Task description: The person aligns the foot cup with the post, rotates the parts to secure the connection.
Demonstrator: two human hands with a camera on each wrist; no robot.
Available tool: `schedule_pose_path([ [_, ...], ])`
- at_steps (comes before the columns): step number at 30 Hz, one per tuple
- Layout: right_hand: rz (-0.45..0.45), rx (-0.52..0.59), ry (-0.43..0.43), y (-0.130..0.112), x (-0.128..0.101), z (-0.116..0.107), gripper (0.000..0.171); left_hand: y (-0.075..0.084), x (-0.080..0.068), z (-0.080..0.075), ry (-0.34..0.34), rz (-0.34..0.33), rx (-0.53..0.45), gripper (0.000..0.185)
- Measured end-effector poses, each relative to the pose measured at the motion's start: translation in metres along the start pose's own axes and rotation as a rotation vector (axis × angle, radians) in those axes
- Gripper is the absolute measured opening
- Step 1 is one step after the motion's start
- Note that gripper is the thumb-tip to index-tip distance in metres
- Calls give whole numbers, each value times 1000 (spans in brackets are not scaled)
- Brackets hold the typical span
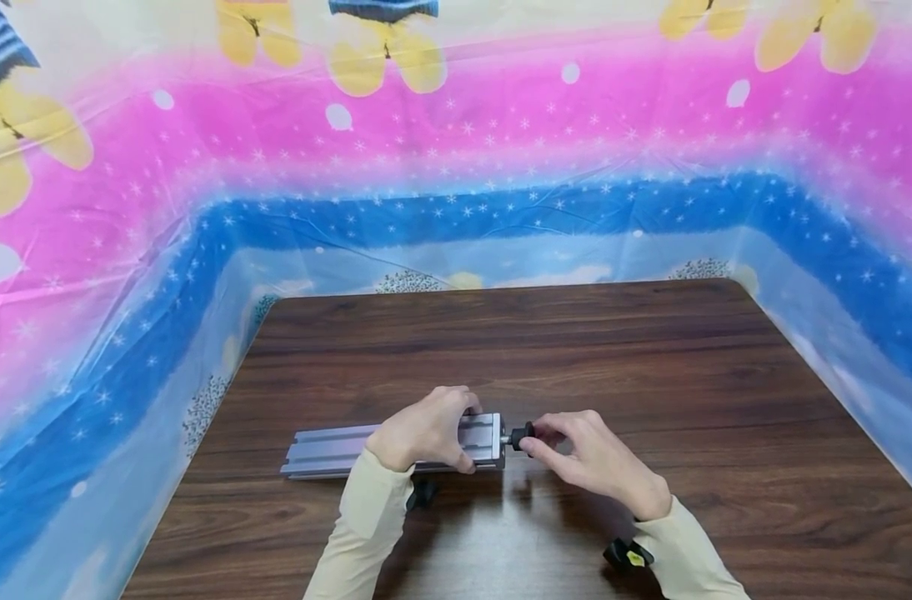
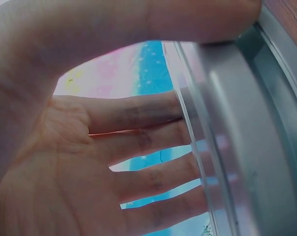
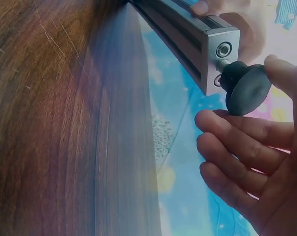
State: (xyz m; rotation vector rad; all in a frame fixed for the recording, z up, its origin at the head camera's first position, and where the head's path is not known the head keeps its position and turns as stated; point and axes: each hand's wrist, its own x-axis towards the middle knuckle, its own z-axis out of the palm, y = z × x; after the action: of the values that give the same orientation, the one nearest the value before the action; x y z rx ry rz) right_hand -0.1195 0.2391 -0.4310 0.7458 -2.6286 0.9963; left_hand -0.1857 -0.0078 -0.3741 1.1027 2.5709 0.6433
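A long silver aluminium extrusion with grooves along its sides lies crosswise on the table. My left hand grips it from above near its right end, the thumb on the near side and the fingers over the far side. That end carries a square end plate with bolt heads in it. From the plate a threaded stud sticks out, bearing a black round levelling foot. My right hand pinches the foot's rim between thumb and fingertips, the other fingers bent loosely below it.
The dark wood-grain table extends behind and to both sides of the extrusion. A printed cloth in pink and blue hangs around the table's back and sides. Black wrist devices sit under both sleeves.
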Motion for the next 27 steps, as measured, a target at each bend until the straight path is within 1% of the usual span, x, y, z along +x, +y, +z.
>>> schedule_pose_path([
  [5, 73, -22, -41, -1, -1, -1, 22, 0, 0, 0, 7, 13, -2, 53],
  [7, 68, -37, -30, -2, -3, -2, 21, 0, 0, -1, 5, 13, -4, 53],
  [8, 52, -48, -15, -2, -5, -3, 23, 0, -1, -1, 4, 13, -3, 54],
  [9, 25, -61, 5, -2, -6, -3, 28, 0, -1, -2, 5, 14, -2, 54],
  [12, -89, -75, 60, -1, -9, -6, 55, 0, -2, -5, 11, 16, 4, 54],
  [14, -155, -63, 72, -1, -10, -7, 68, 0, -3, -5, 14, 17, 3, 54],
  [15, -181, -52, 69, 0, -10, -7, 70, 0, -3, -5, 16, 17, 4, 54],
  [17, -214, -33, 65, 0, -8, -7, 70, 0, -3, -5, 13, 11, -1, 54],
  [21, -257, -28, 85, 2, -6, -6, 61, 0, -3, -3, 6, 4, -20, 55],
  [24, -253, -30, 97, 2, -6, -6, 54, 0, -3, -3, 1, 5, -25, 55],
  [27, -227, -34, 94, 2, -6, -5, 49, 0, -3, -3, 0, 3, -17, 54],
])
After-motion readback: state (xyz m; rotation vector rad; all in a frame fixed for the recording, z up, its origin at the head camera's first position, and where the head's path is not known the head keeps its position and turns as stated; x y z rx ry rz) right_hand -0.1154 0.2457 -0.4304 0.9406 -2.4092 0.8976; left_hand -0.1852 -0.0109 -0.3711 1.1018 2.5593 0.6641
